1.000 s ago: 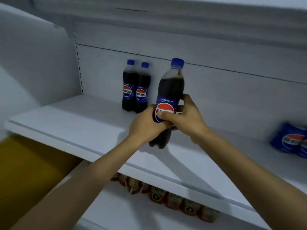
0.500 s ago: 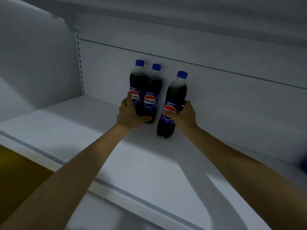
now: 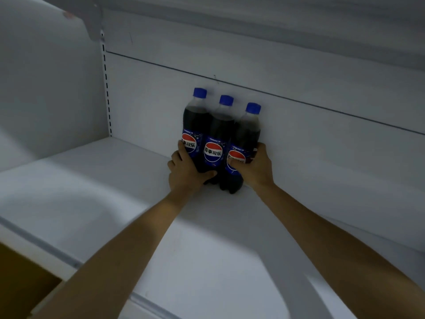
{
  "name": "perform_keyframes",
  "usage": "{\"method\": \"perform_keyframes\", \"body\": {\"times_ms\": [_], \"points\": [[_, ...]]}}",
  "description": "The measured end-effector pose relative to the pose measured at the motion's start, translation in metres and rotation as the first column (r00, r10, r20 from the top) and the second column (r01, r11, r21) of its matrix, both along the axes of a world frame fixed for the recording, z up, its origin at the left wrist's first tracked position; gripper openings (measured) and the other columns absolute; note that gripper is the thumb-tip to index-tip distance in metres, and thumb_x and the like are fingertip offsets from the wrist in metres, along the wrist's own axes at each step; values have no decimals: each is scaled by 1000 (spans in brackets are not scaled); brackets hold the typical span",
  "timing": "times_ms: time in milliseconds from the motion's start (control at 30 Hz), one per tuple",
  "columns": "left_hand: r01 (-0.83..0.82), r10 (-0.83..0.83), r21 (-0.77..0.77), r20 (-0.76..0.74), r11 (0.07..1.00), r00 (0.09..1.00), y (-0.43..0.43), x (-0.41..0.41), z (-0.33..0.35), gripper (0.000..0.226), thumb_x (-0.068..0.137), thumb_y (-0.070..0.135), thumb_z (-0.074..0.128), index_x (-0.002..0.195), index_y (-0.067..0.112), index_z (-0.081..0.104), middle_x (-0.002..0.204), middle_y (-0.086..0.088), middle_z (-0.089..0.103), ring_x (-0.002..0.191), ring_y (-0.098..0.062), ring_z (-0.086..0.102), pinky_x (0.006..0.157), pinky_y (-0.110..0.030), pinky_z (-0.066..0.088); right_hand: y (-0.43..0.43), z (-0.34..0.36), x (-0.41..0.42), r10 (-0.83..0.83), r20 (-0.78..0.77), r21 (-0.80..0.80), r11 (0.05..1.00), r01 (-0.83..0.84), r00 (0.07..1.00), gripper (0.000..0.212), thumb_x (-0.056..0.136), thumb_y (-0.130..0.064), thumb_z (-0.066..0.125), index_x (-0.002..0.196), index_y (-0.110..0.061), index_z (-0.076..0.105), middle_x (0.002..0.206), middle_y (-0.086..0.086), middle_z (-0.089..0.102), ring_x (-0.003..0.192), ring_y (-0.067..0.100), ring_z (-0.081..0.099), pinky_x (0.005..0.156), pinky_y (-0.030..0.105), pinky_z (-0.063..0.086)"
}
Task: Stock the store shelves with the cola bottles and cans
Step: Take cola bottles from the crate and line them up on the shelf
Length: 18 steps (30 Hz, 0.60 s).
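Observation:
Three cola bottles with blue caps stand upright in a tight row against the back wall of the white shelf [image 3: 92, 192]. My left hand [image 3: 186, 173] grips the lower part of the left bottle [image 3: 195, 125], thumb across its front. The middle bottle [image 3: 220, 134] stands between my hands. My right hand [image 3: 255, 166] grips the right bottle [image 3: 249, 132] at its label, fingers round its far side. The right bottle touches the middle one.
The shelf's back panel [image 3: 299, 139] rises right behind the bottles. A white side wall [image 3: 46, 77] with a slotted upright closes the left. An upper shelf [image 3: 253, 19] hangs overhead. A yellow-brown surface [image 3: 20, 279] shows below the shelf's front edge at lower left.
The right bottle has gone from in front of the shelf to the back, pressed beside the other two. My left hand left it and took the left bottle. The view moved closer.

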<state>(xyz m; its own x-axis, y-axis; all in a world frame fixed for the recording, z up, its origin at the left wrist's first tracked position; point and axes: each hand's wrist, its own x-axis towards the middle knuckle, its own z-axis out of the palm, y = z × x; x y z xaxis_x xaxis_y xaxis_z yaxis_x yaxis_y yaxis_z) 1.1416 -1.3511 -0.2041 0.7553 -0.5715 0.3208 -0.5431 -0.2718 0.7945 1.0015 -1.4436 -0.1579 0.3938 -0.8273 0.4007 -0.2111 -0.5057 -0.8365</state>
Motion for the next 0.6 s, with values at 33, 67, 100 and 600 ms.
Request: {"method": "perform_keyframes", "body": {"times_ms": [33,67,100,600], "points": [[-7,7,-6,1,1000,1000,-1,0,-1,124,63,46,84,151,15,3,147,-14,28,133,-36,29,101,-51,38,1,-2,0,-4,14,-11,1000,4,1000,69,72,-16,83,129,-8,45,124,10,60,102,18,60,85,32,53],[-9,9,-13,0,1000,1000,-1,0,-1,124,63,46,84,151,15,4,146,-14,29,133,-35,29,101,-50,38,1,-3,0,-5,38,-17,1000,6,999,68,72,-15,84,127,-7,46,124,10,59,104,20,61,87,34,54],[-9,9,-18,0,1000,1000,-1,0,-1,123,63,45,84,151,15,4,146,-14,29,132,-35,29,101,-50,38,1,-5,-2,-5,63,-21,1000,7,998,67,71,-14,84,126,-8,46,123,10,59,104,21,61,87,34,54],[13,-14,-47,-27,999,1000,1,0,1,125,61,41,87,151,12,5,145,-14,29,131,-36,29,104,-47,33,5,-41,-5,-46,-53,-7,999,46,998,62,74,-17,83,124,-5,49,123,12,60,107,20,59,85,25,47]]}}
